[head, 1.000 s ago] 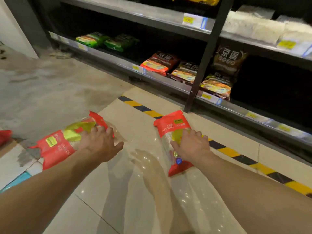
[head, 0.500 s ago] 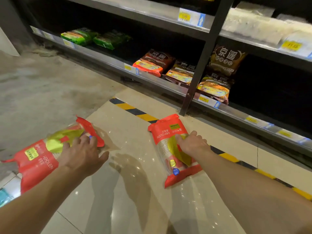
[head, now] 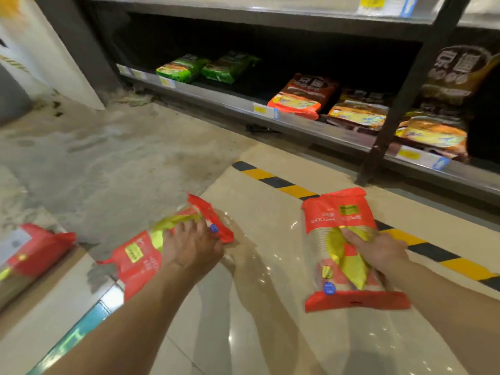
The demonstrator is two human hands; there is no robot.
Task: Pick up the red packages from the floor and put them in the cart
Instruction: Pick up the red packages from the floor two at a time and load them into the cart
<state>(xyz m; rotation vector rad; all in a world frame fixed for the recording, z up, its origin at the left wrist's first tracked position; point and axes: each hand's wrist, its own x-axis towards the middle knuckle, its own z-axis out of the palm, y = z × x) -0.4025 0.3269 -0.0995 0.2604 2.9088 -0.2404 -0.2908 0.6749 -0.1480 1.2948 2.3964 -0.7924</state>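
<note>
Progress early: left hand [head: 189, 247] grips one red-and-gold plastic package [head: 135, 257]; right hand [head: 378, 253] grips second package [head: 338, 220]; third package [head: 35, 247] lies far left; cart unseen.

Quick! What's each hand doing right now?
Left hand: grips a red pack.
Right hand: grips another red pack.

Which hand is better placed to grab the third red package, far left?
Left. The left hand, though gripping the left package, is nearer the third package; the right hand grips the right package, farther away.
</note>
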